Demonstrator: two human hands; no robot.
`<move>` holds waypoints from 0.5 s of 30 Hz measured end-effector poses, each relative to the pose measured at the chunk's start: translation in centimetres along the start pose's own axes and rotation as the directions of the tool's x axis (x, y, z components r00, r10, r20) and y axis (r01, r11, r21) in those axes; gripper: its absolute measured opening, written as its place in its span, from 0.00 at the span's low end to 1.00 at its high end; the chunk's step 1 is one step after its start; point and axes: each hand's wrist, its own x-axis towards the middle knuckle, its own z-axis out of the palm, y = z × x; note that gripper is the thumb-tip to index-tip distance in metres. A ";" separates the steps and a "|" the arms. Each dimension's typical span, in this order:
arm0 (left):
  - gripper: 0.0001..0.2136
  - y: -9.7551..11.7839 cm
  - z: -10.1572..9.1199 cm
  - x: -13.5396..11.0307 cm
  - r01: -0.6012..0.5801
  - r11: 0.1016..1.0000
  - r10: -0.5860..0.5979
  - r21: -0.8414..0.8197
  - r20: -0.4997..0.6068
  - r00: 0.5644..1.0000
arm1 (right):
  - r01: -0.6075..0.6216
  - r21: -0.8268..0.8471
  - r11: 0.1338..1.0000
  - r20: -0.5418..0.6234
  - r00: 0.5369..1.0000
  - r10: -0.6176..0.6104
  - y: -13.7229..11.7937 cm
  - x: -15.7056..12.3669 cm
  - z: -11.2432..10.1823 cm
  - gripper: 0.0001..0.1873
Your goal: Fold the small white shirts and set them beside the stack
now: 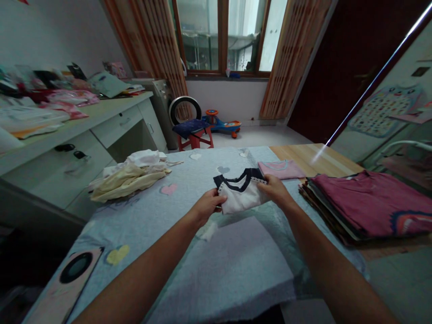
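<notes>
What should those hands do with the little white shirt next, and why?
I think the left hand and right hand should probably lay the white shirt flat on the blue blanket. Both hands are holding it up, its lower part looks bunched, and the folded clothes nearby lie neat and flat.
</notes>
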 end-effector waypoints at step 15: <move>0.04 4.0 11.3 14.3 0.008 0.999 -0.007 0.033 -0.048 0.999 | -0.314 -0.317 0.895 -0.144 0.949 0.282 5.6 10.8 -10.3 0.15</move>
